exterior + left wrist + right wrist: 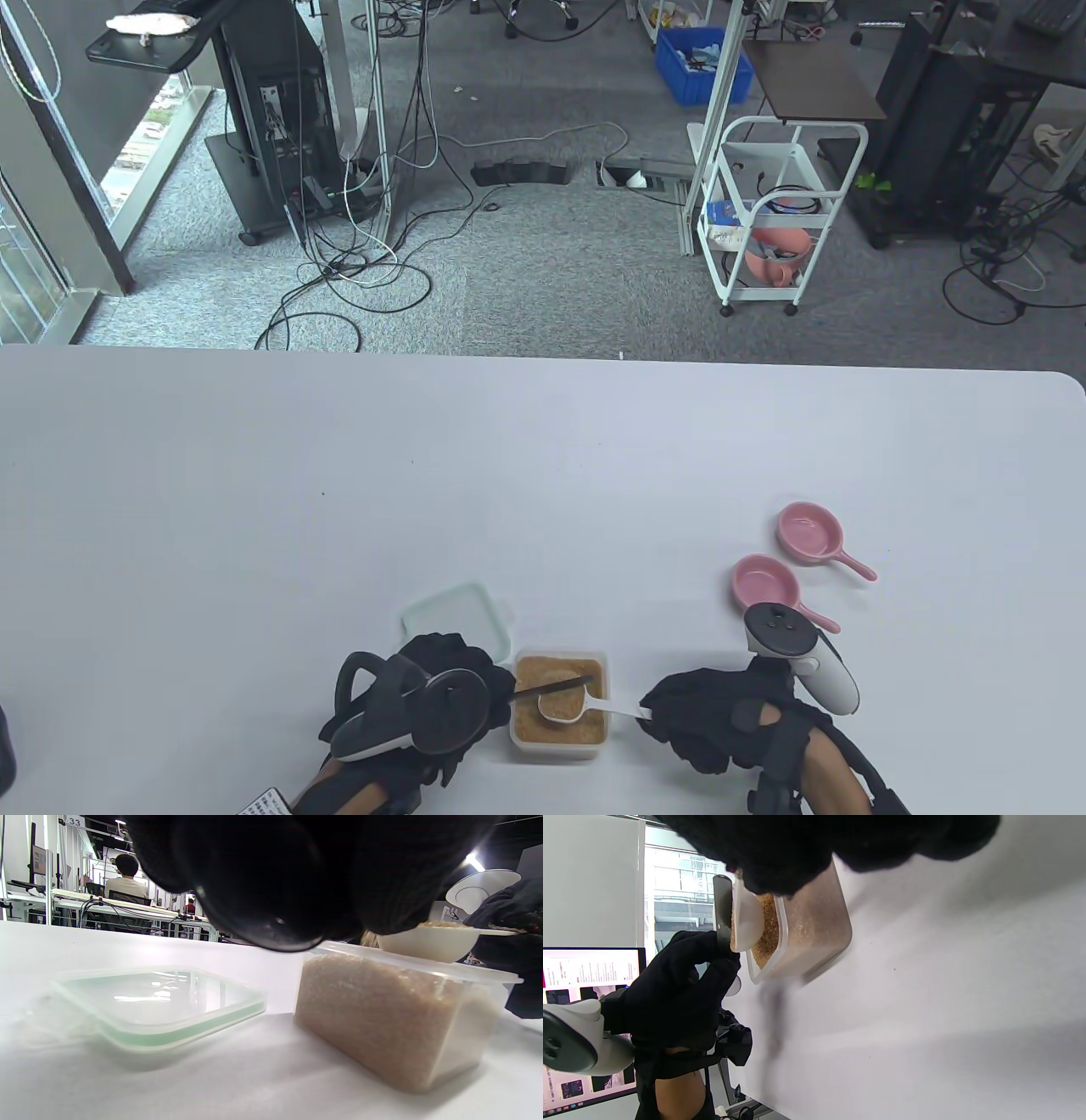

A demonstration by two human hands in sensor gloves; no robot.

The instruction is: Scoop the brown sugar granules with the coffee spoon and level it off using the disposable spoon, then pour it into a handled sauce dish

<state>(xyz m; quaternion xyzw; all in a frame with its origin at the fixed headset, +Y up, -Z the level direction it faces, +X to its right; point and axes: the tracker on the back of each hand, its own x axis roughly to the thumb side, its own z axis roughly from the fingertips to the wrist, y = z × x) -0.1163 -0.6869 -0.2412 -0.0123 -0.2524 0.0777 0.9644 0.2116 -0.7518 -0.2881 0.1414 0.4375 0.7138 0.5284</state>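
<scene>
Basically the coffee spoon (562,706) looked light, rigid white plastic; the risk was the load, not the tool. Loose brown sugar (533,730) granules would spill on any tilt, so my read: keep the bowl flat and hold it far back on the handle, which is where the right hand (704,717) pinched it, fingers curled on the handle end. The spoon's bowl sat just above the sugar container (407,1027), filled roughly to the rim, a low mound still showing in the left wrist view.

The disposable spoon (556,686) was dark, thin and probably a bit flexy. It was held in the curled fingers of the left hand (441,679), its shaft lying flat across the top of the white bowl, touching or just above it. For levelling, a short grip near the working end would keep it stiff.

The container was clear, thin-walled, nearly full, near the table's (254,509) front edge around centre. Its lid (458,615) lay just behind-left of it. Two pink handled sauce dishes (766,584) sat near the right edge, apart from the container, both apparently empty; glossy, likely ceramic, so stable enough to pour into.
</scene>
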